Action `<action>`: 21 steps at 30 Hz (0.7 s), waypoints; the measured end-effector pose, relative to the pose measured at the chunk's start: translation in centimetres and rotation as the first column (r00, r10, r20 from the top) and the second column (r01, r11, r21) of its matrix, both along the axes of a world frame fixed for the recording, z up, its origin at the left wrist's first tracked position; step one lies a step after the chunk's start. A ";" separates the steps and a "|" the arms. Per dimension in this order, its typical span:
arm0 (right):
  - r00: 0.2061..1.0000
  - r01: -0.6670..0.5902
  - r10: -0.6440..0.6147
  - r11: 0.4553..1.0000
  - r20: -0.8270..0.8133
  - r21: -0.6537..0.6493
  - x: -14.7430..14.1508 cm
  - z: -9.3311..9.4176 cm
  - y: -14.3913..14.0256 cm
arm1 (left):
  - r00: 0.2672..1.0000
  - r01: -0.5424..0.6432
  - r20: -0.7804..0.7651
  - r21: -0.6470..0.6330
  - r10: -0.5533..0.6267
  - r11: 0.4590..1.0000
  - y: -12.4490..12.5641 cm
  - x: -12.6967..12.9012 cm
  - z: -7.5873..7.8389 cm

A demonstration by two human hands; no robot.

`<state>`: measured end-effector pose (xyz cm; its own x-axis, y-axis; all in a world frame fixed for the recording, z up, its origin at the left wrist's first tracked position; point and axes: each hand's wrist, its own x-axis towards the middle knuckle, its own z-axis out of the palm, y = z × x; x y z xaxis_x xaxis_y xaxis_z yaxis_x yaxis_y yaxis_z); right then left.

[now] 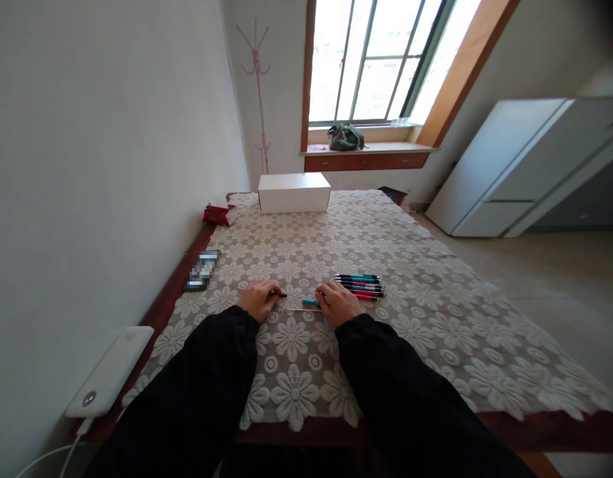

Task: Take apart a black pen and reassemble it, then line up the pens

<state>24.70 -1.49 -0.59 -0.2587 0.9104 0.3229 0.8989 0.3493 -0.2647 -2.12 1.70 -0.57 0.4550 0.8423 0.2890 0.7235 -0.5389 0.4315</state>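
Observation:
My left hand rests on the lace tablecloth with its fingers closed on a black pen part that points right. My right hand lies a little to the right and grips a teal pen piece that sticks out to the left. Between the hands a thin white refill lies flat on the cloth. Just beyond my right hand sits a row of several teal, red and black pens. Both forearms wear black sleeves.
A white box stands at the table's far end. A phone and a red packet lie along the left edge by the wall. A white power bank sits at the near left corner. A white cabinet stands at right.

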 end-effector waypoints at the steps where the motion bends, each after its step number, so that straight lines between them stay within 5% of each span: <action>1: 1.000 0.005 -0.005 1.000 0.003 -0.003 0.0 0.1 -0.1 | 1.000 0.001 -0.002 -0.001 -0.001 1.000 0.0 0.0 0.0; 21: 0.990 0.075 -0.062 0.993 0.127 -0.094 0.4 1.1 -0.1 | 0.999 -0.010 -0.038 -0.036 0.009 0.999 0.1 0.1 0.2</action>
